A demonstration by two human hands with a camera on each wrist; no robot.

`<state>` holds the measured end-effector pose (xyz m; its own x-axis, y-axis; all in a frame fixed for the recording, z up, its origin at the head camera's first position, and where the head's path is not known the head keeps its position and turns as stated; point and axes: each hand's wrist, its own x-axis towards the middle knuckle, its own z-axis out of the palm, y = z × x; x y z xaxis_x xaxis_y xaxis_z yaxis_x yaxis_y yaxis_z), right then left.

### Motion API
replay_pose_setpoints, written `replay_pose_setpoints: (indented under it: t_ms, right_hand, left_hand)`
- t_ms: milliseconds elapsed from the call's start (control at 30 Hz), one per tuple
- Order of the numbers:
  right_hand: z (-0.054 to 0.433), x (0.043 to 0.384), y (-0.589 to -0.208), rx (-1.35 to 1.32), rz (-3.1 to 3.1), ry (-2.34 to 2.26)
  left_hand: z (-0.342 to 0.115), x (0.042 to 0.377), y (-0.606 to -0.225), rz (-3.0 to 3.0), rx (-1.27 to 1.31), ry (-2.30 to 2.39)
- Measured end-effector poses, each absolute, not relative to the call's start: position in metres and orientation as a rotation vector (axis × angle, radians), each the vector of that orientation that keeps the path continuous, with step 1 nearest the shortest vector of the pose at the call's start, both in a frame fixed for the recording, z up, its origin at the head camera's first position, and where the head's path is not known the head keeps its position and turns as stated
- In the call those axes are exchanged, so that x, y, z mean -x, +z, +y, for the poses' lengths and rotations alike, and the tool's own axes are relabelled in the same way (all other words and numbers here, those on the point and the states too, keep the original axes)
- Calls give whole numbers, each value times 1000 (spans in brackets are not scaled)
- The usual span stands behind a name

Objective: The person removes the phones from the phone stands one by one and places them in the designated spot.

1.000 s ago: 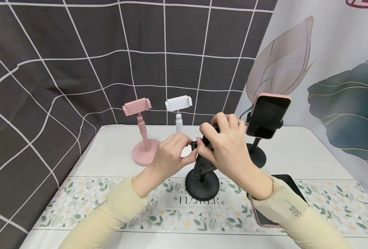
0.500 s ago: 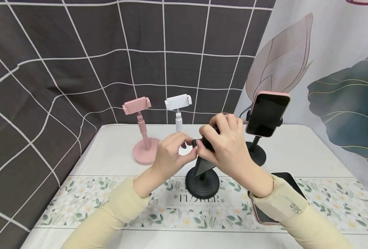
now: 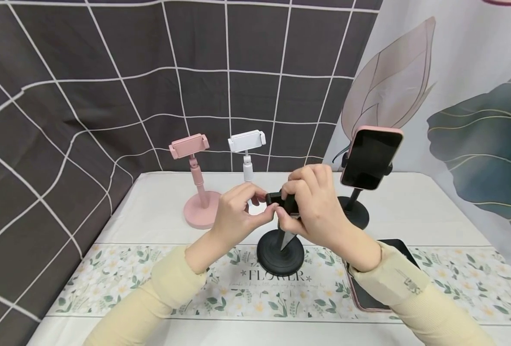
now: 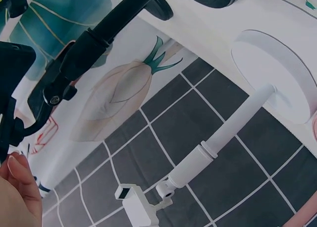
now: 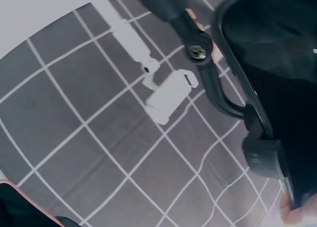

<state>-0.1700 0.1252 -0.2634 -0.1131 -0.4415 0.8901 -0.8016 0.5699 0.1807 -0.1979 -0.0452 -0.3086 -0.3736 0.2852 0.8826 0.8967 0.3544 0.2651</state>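
Observation:
A black phone stand (image 3: pixel 280 253) with a round base stands at the middle of the table. At its top, my left hand (image 3: pixel 238 209) pinches the left end of the black clamp (image 3: pixel 274 198) between thumb and fingers. My right hand (image 3: pixel 316 204) curls over the right side, gripping a dark phone (image 5: pixel 277 73) at the clamp. In the right wrist view this phone lies against a clamp jaw, beside the stand's curved arm (image 5: pixel 218 90). The left wrist view shows the stand's pole (image 4: pixel 86 51) and part of my left hand (image 4: pixel 22 192). Right fingertips partly hide the clamp.
Behind stand a pink phone stand (image 3: pixel 201 211) and a white one (image 3: pixel 248 168). At the back right, another black stand (image 3: pixel 354 211) carries a pink-edged phone (image 3: pixel 372 158). A tablet-like dark device (image 3: pixel 370 298) lies under my right forearm on the flowered runner (image 3: pixel 152 278).
The phone at the clamp has turned, showing a narrower face below my right hand. My right fingers have shifted slightly down, and more of the black clamp shows between the hands.

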Motion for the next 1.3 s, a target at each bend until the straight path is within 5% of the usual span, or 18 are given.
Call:
replay_pose_setpoints:
  t_ms: [400,900,1300]
  right_hand:
    - [123,163,-265,-1192,-1368,570]
    - [145,158,-260,-973,-1255,750]
    - [209,155,-271,-780,-1578,636]
  left_hand:
    - [-44,196,-309,-1858,1018,-1034]
    - [-43,199,-312,-1874,1016,-1033]
    - [-43,199,-314,-1867,1013,-1025]
